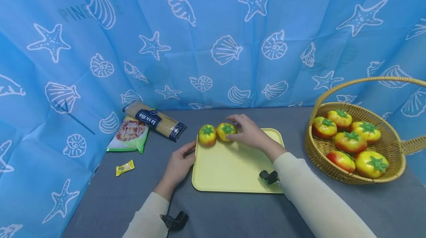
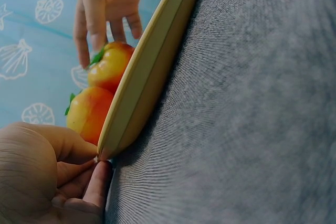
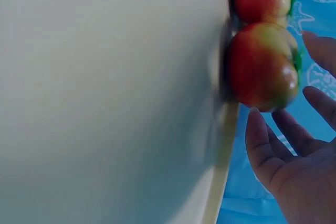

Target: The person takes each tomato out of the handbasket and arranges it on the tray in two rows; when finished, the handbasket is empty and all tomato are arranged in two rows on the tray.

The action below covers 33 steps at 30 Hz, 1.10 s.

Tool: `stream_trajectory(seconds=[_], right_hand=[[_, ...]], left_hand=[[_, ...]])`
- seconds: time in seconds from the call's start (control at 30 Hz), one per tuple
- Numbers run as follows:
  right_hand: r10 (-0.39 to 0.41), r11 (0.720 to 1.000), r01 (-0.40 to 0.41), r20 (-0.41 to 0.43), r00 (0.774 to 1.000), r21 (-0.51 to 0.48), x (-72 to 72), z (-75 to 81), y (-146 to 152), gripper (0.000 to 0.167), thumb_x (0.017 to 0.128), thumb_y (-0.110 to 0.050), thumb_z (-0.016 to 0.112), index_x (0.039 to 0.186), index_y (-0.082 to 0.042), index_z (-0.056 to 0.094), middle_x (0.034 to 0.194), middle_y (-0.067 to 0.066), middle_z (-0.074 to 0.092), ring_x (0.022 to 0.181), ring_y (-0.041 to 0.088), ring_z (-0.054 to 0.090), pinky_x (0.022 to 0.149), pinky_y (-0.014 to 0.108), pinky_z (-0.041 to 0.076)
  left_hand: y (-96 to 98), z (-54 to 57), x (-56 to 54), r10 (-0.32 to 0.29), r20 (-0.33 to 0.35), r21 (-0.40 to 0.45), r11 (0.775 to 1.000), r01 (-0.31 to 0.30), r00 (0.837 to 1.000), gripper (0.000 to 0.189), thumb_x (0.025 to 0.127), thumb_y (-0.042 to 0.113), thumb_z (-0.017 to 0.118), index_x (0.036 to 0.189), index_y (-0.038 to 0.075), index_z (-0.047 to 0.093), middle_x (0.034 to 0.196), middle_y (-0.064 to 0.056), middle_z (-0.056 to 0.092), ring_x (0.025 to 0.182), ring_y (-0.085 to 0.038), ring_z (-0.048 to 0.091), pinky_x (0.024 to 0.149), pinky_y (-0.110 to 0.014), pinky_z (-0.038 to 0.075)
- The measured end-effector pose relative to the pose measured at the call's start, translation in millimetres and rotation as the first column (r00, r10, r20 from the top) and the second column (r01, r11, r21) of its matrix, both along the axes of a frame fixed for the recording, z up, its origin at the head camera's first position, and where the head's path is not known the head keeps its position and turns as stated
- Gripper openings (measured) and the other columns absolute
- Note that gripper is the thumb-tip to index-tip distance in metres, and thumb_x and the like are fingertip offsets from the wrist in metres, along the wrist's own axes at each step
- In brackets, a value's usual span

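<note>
A pale yellow tray (image 1: 229,169) lies on the grey cloth. Two yellow-and-red tomatoes (image 1: 207,136) with green leafy tops sit side by side in its far left corner. My left hand (image 1: 178,165) pinches the tray's left rim between thumb and fingers, as the left wrist view shows. Over the right-hand tomato (image 1: 226,131) is my right hand (image 1: 250,132), its fingers spread around the fruit. In the right wrist view those fingers (image 3: 257,140) are loosely bent and appear apart from the tomato (image 3: 262,69), or barely at its edge.
To the right stands a wicker basket (image 1: 313,153) with a tall handle, holding several more tomatoes (image 1: 351,141). A pasta packet (image 1: 156,119) overlaps a green-and-white food bag (image 1: 129,136) at left. Nearer lies a small yellow packet (image 1: 125,167). A blue shell-patterned curtain (image 1: 206,46) hangs behind.
</note>
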State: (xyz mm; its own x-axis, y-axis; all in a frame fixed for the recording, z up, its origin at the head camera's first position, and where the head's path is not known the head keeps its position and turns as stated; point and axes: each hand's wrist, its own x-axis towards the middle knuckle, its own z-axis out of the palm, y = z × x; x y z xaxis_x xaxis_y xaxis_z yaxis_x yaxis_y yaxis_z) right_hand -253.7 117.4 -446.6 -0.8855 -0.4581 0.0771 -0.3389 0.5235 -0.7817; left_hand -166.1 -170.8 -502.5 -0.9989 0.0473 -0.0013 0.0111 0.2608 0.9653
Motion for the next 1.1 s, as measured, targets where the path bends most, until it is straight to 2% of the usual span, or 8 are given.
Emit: stream_trajectory(seconds=[0.17, 0.37, 0.63, 0.87, 1.1], right_hand=[[0.012, 0.998, -0.011, 0.013, 1.0, -0.06, 3.1, 5.1, 7.5, 0.07, 0.1, -0.026, 0.082, 0.159, -0.003, 0.052, 0.151, 0.026, 0.051, 0.134, 0.046, 0.054, 0.112, 0.061, 0.048], [0.038, 0.989, -0.035, 0.013, 0.999, -0.146, 9.9, 15.2, 16.4, 0.065, 0.104, -0.027, 0.076, 0.159, -0.002, 0.05, 0.153, 0.02, 0.054, 0.136, 0.051, 0.053, 0.113, 0.062, 0.047], [0.018, 0.974, -0.003, 0.067, 0.998, -0.228, 28.9, 28.1, 32.4, 0.055, 0.113, -0.036, 0.061, 0.16, -0.008, 0.051, 0.152, 0.018, 0.055, 0.133, 0.044, 0.056, 0.102, 0.059, 0.056], [0.07, 0.921, -0.032, 0.084, 0.994, -0.389, 48.7, 36.1, 44.7, 0.052, 0.12, -0.034, 0.038, 0.159, -0.001, 0.048, 0.153, 0.022, 0.053, 0.134, 0.05, 0.054, 0.097, 0.053, 0.057], [0.125, 0.867, -0.083, 0.052, 0.991, -0.491, 69.3, 34.9, 59.1, 0.058, 0.12, -0.032, 0.026, 0.157, 0.008, 0.045, 0.146, 0.03, 0.052, 0.129, 0.05, 0.056, 0.096, 0.047, 0.059]], left_hand=[[-0.7, -2.3, -1.1, 0.003, 0.008, -0.002, 1.0, -0.003, 1.0, 0.05, 0.104, 0.0, 0.063, 0.154, -0.003, 0.058, 0.148, -0.022, 0.063, 0.131, -0.034, 0.065, 0.108, -0.042, 0.055], [-0.9, -3.0, -1.2, 0.008, 0.023, 0.002, 1.0, -0.008, 1.0, 0.051, 0.104, 0.0, 0.064, 0.155, -0.002, 0.058, 0.148, -0.021, 0.063, 0.131, -0.033, 0.065, 0.108, -0.041, 0.055], [-0.2, -2.4, -1.6, 0.013, 0.021, -0.005, 1.0, -0.013, 1.0, 0.051, 0.103, -0.001, 0.064, 0.154, -0.001, 0.059, 0.148, -0.02, 0.063, 0.132, -0.033, 0.064, 0.109, -0.042, 0.055], [-0.1, -0.8, -0.8, 0.018, 0.019, -0.016, 1.0, -0.018, 1.0, 0.051, 0.103, -0.001, 0.064, 0.154, -0.001, 0.059, 0.149, -0.02, 0.063, 0.133, -0.033, 0.064, 0.109, -0.042, 0.054], [0.1, 0.1, -1.0, 0.015, 0.021, -0.016, 1.0, -0.015, 1.0, 0.051, 0.103, -0.001, 0.064, 0.154, -0.001, 0.059, 0.148, -0.02, 0.064, 0.131, -0.033, 0.065, 0.11, -0.043, 0.054]])
